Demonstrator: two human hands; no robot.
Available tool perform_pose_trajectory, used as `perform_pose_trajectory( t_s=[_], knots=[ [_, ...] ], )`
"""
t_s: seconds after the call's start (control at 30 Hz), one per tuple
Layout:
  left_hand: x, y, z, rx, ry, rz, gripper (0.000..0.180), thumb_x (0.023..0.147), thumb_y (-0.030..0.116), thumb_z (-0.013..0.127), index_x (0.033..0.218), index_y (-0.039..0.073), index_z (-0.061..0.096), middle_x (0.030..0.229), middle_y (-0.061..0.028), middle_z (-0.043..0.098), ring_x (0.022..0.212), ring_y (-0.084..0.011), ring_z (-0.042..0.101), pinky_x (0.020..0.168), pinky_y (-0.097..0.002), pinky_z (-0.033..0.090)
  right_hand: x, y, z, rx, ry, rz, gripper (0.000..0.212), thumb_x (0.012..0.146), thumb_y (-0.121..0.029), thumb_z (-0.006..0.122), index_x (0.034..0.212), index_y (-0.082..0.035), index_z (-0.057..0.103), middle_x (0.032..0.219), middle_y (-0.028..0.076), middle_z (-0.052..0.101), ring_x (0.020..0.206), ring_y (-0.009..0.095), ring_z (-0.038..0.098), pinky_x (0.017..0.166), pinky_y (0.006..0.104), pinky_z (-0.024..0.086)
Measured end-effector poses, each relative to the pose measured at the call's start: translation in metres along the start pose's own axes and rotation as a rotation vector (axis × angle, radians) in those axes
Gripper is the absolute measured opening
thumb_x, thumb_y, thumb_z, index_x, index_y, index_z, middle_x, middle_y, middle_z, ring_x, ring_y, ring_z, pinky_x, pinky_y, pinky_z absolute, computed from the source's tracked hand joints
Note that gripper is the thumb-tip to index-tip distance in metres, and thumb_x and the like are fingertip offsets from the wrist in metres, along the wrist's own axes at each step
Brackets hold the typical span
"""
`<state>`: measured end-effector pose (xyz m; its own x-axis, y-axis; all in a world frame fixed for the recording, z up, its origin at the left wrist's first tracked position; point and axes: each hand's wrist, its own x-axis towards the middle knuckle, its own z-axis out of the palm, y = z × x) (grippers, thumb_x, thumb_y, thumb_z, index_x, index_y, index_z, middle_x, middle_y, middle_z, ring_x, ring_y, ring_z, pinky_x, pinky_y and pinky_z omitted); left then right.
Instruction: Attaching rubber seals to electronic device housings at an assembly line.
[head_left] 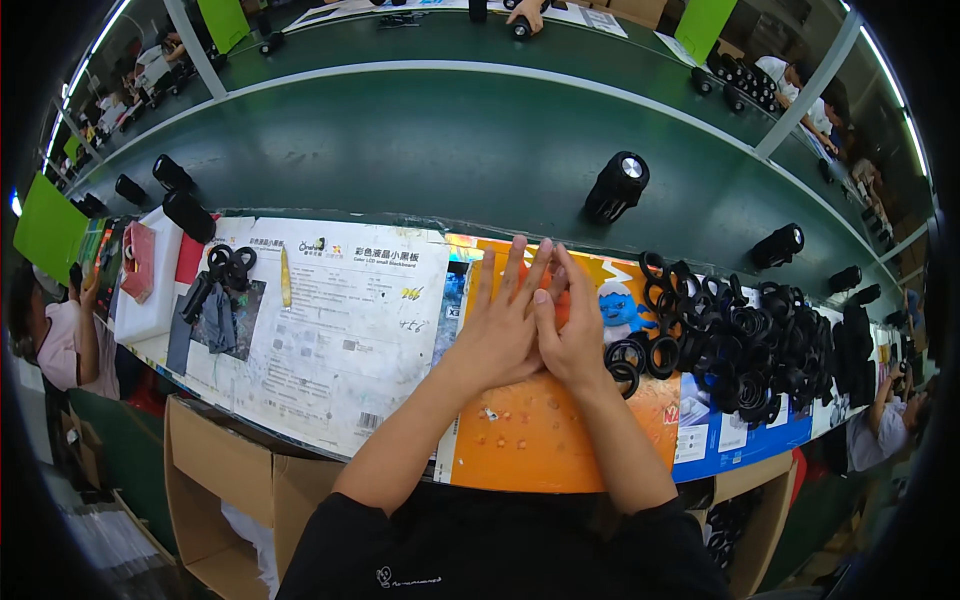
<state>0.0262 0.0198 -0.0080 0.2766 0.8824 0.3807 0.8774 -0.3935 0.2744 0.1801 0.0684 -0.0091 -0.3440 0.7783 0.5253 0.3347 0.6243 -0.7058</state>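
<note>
My left hand (497, 338) is above an orange printed board (560, 430), its fingers stretched out and pointing away from me. My right hand (575, 345) leans against it, with the fingers extended and the tips nearly together. The two hands touch along their inner edges. I see nothing held in either one, though the space between the palms is hidden. Just right of my right hand lie several loose black rings (662, 356), beside a larger heap of black rings (755, 345). A blue cartoon figure (622, 308) is printed on the board near them.
Beyond the worktop runs a green conveyor belt (420, 150) carrying black cylindrical speakers (617, 190). To the left lie a white printed board (350, 330), a yellow cutter (286, 278), a dark cloth (219, 318) and white foam (150, 300). Cardboard boxes (220, 470) stand below. Co-workers sit at both sides.
</note>
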Motion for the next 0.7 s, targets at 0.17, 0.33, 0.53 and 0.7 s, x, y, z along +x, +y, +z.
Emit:
perform_pose_trajectory(
  t_s=[0.17, 0.33, 0.53, 0.7],
  knots=[
    [-0.002, 0.009, 0.01, -0.113, 0.093, 0.086, 0.096, 0.091, 0.033, 0.076, 0.169, -0.008, 0.039, 0.181, -0.0324, 0.026, 0.171, -0.0523, 0.01, 0.139, -0.0639, 0.003, 0.011, -0.01, -0.011, -0.197, 0.177, -0.203, 0.044, 0.103, -0.007, 0.068, 0.146, 0.001, 0.066, 0.153, 0.021, 0.063, 0.142, 0.039, 0.057, 0.122, 0.0481, 0.045],
    [-0.004, 0.02, 0.014, -0.218, 0.063, 0.167, 0.08, 0.086, 0.024, 0.078, 0.155, -0.012, 0.056, 0.163, -0.0344, 0.052, 0.165, -0.0495, 0.034, 0.141, -0.062, 0.009, 0.008, -0.001, -0.013, 0.017, 0.078, -0.078, 0.024, 0.105, -0.008, 0.073, 0.127, 0.0, 0.076, 0.147, 0.018, 0.069, 0.132, 0.033, 0.066, 0.114, 0.0427, 0.052],
    [-0.002, 0.009, 0.008, -0.142, 0.095, 0.227, 0.071, 0.086, 0.022, 0.082, 0.147, -0.01, 0.064, 0.156, -0.0327, 0.06, 0.159, -0.049, 0.044, 0.14, -0.0618, 0.016, 0.008, -0.007, -0.005, 0.108, 0.103, 0.004, 0.024, 0.104, -0.01, 0.077, 0.126, -0.002, 0.076, 0.145, 0.016, 0.07, 0.131, 0.034, 0.067, 0.111, 0.0416, 0.054],
    [0.002, 0.013, 0.012, -0.137, 0.17, 0.254, 0.061, 0.085, 0.017, 0.083, 0.135, -0.014, 0.07, 0.146, -0.0324, 0.068, 0.152, -0.0472, 0.054, 0.139, -0.0592, 0.024, 0.005, 0.0, -0.007, 0.226, 0.1, 0.083, 0.023, 0.105, -0.01, 0.076, 0.126, -0.001, 0.075, 0.143, 0.017, 0.071, 0.13, 0.032, 0.068, 0.112, 0.0402, 0.053]
  ],
)
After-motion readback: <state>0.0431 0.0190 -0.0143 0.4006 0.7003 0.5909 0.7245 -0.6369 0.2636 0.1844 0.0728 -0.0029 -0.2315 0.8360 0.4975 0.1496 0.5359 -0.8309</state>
